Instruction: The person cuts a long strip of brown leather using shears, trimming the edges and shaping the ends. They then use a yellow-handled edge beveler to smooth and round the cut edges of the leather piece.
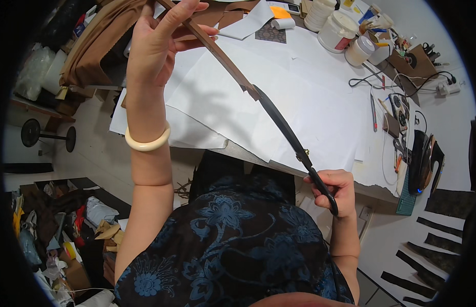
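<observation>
Head view: jars (339, 31) crowd the far right, with a patterned piece (271, 35) and an orange piece (281, 13) to their left. Brown cloth (102, 43) drapes at the far left. Along the right side we find an orange-handled tool (398, 162) and, nearer, a green mat (404, 200). The left hand hides part of the strip (220, 57), and the shears (279, 118) block some of the paper from our view.

White paper (279, 71) in overlapping sheets covers most of the table (376, 171); a hand's shadow falls on it. We see pale floor (94, 130) to the left, a scrap heap (99, 210) at the near left, and dark cut pieces (452, 203) at the near right.

The left hand (157, 48), far left, has its fingers parted, with the strip passing between thumb and fingers. The right hand (343, 189), near right, curls its fingers around the shears' handle. We note the strip's near end meeting the shears' far end above the paper; how far the blades part, we cannot tell.
</observation>
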A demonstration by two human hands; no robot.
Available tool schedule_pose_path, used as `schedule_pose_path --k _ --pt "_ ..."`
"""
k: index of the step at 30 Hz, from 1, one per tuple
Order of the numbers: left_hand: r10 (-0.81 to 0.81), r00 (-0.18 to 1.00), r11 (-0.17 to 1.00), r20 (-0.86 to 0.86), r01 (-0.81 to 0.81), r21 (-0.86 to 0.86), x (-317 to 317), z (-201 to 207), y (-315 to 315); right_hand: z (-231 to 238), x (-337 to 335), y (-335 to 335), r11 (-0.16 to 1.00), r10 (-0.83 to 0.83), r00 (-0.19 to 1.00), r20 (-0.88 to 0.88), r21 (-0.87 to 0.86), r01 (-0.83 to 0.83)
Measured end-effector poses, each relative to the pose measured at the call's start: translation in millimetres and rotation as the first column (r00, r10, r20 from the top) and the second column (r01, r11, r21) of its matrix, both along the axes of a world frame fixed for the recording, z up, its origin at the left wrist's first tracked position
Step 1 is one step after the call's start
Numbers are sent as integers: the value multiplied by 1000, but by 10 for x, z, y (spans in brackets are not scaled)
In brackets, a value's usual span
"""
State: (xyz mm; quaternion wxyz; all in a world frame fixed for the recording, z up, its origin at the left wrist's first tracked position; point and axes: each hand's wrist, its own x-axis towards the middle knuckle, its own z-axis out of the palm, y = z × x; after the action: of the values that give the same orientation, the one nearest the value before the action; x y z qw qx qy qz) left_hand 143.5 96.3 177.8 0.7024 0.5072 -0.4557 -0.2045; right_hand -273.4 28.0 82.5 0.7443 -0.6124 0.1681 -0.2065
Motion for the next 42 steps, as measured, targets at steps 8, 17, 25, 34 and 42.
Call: schedule_pose_path --k 8,17,25,34,42 --pt "39 988 992 -150 -56 -111 -227 99 13 19 7 18 998 -36 998 -41 -44 35" --pt "42 999 998 -31 -44 -50 -57 36 55 50 -17 30 987 -52 991 -122 -159 33" --pt "-276 955 949 -108 253 -189 -162 -219 -7 64 361 16 940 -319 945 72 -104 325" --pt "-395 900 905 -184 348 -244 -535 -368 -149 322 1689 -355 772 -454 865 213 -390 501" --pt "-340 917 928 -209 290 -233 -534 -455 -102 407 1577 -235 890 -376 900 218 -185 417"
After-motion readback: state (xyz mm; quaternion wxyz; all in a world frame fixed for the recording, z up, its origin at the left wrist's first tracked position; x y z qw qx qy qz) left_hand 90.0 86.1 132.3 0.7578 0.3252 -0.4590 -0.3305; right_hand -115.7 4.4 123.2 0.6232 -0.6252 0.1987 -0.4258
